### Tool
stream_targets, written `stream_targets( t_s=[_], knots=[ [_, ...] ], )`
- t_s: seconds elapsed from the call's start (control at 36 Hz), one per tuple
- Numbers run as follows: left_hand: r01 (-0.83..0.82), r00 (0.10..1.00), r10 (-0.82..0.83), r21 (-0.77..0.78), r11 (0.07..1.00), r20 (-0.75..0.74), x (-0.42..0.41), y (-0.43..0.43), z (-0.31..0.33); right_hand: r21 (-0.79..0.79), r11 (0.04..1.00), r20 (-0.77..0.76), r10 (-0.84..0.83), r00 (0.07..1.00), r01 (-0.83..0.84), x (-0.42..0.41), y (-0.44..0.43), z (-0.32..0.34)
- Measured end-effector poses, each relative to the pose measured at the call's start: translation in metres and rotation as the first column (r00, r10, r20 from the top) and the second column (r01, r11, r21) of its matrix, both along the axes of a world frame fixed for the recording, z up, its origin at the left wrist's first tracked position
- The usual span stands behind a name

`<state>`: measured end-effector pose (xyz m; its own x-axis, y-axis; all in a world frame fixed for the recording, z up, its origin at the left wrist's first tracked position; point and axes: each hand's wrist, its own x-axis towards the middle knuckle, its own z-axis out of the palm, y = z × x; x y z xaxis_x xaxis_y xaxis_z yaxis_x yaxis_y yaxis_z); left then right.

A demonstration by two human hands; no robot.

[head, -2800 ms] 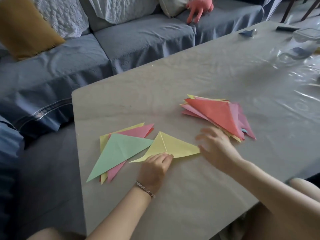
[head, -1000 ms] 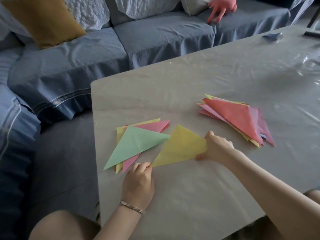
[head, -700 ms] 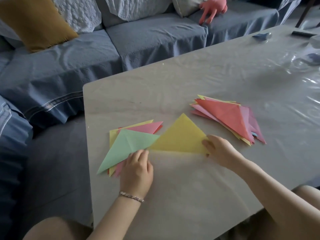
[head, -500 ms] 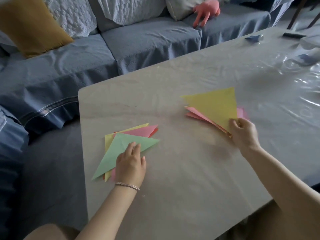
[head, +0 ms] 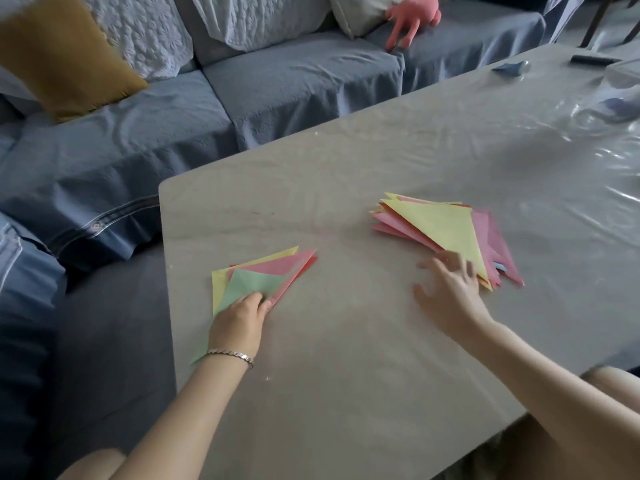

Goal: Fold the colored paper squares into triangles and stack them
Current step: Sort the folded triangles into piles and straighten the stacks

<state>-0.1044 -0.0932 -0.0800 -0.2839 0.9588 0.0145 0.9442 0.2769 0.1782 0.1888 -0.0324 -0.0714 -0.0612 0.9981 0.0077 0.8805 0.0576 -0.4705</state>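
On the grey table (head: 346, 393) lie two paper piles. At the right is a stack of folded triangles (head: 493, 237), pink and red, with a yellow triangle (head: 440, 226) on top. My right hand (head: 450, 292) hovers at its near corner, fingers spread and blurred, holding nothing. At the left lies a loose pile of sheets (head: 277, 268), yellow, pink and red, with a green sheet (head: 256, 282) on top. My left hand (head: 239, 323) lies on the green sheet, fingers bent and thumb at its right edge, pinching it. The hand hides much of the green sheet.
A blue sofa (head: 294, 81) runs along the table's far and left sides, with a mustard cushion (head: 62, 53) and a pink plush toy (head: 412, 12). A small blue object (head: 509, 67), a dark bar (head: 588, 58) and a clear container (head: 623, 74) sit at the far right.
My right hand carried the folded yellow triangle from the middle onto the right stack and let go of it. My left hand moved onto the green sheet and curled its fingers.
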Motion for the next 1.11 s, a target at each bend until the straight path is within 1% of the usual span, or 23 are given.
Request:
stream_targets(
  t_s=[0.06, 0.08, 0.14, 0.19, 0.25, 0.31, 0.33, 0.39, 0.5, 0.58, 0.67, 0.72, 0.83, 0.89, 0.94, 1.03, 1.11],
  knots=[
    [0.032, 0.998, -0.027, 0.078, 0.996, -0.064, -0.001, -0.001, 0.007, -0.024, 0.996, -0.024, 0.083, 0.996, -0.083, -0.01, -0.011, -0.002],
    [0.1, 0.989, -0.083, 0.138, 0.985, -0.126, -0.001, -0.002, 0.009, -0.038, 0.992, -0.035, 0.12, 0.992, -0.122, -0.014, -0.016, -0.001],
    [0.267, 0.945, -0.195, 0.273, 0.924, -0.264, 0.004, -0.005, 0.012, -0.043, 0.98, -0.045, 0.193, 0.98, -0.195, -0.022, -0.023, 0.001],
    [0.374, 0.915, -0.272, 0.368, 0.852, -0.299, 0.016, -0.006, 0.011, 0.014, 0.968, -0.07, 0.249, 0.966, -0.249, -0.028, -0.028, 0.004],
    [0.412, 0.907, -0.323, 0.41, 0.814, -0.27, 0.031, -0.006, 0.006, 0.134, 0.953, -0.099, 0.287, 0.953, -0.273, -0.032, -0.033, 0.005],
    [0.464, 0.886, -0.406, 0.404, 0.788, -0.225, 0.049, -0.005, -0.002, 0.283, 0.917, -0.097, 0.318, 0.943, -0.281, -0.034, -0.037, 0.004],
    [0.49, 0.872, -0.449, 0.395, 0.777, -0.198, 0.058, -0.004, -0.005, 0.332, 0.897, -0.086, 0.338, 0.937, -0.292, -0.034, -0.038, 0.003],
    [0.516, 0.854, -0.491, 0.392, 0.762, -0.169, 0.076, -0.001, -0.008, 0.363, 0.855, -0.029, 0.408, 0.913, -0.37, -0.032, -0.041, -0.001],
    [0.524, 0.85, -0.503, 0.336, 0.783, -0.155, 0.101, 0.005, -0.012, 0.264, 0.798, 0.082, 0.541, 0.837, -0.541, -0.025, -0.047, -0.02],
    [0.567, 0.82, -0.562, 0.286, 0.772, -0.107, 0.105, 0.004, -0.022, 0.204, 0.79, 0.144, 0.559, 0.816, -0.578, -0.02, -0.055, -0.032],
    [0.603, 0.784, -0.62, 0.269, 0.751, -0.027, 0.098, -0.004, -0.025, 0.172, 0.793, 0.211, 0.549, 0.808, -0.584, -0.017, -0.061, -0.037],
    [0.595, 0.783, -0.622, 0.282, 0.752, 0.004, 0.09, -0.011, -0.025, 0.166, 0.793, 0.212, 0.552, 0.806, -0.587, -0.02, -0.064, -0.037],
    [0.589, 0.788, -0.616, 0.294, 0.753, -0.003, 0.075, -0.028, -0.031, 0.19, 0.764, 0.183, 0.59, 0.787, -0.617, -0.039, -0.071, -0.039],
    [0.545, 0.815, -0.579, 0.292, 0.786, 0.036, 0.07, -0.036, -0.032, 0.197, 0.76, 0.121, 0.608, 0.785, -0.619, -0.048, -0.074, -0.042],
    [0.513, 0.837, -0.544, 0.271, 0.815, 0.052, 0.066, -0.043, -0.033, 0.22, 0.768, 0.094, 0.597, 0.797, -0.602, -0.054, -0.074, -0.044],
    [0.483, 0.857, -0.509, 0.221, 0.847, 0.078, 0.064, -0.05, -0.035, 0.256, 0.784, 0.111, 0.556, 0.823, -0.565, -0.058, -0.074, -0.046],
    [0.446, 0.877, -0.47, 0.194, 0.874, 0.101, 0.065, -0.052, -0.038, 0.309, 0.779, 0.15, 0.527, 0.837, -0.546, -0.06, -0.077, -0.047]
  ],
)
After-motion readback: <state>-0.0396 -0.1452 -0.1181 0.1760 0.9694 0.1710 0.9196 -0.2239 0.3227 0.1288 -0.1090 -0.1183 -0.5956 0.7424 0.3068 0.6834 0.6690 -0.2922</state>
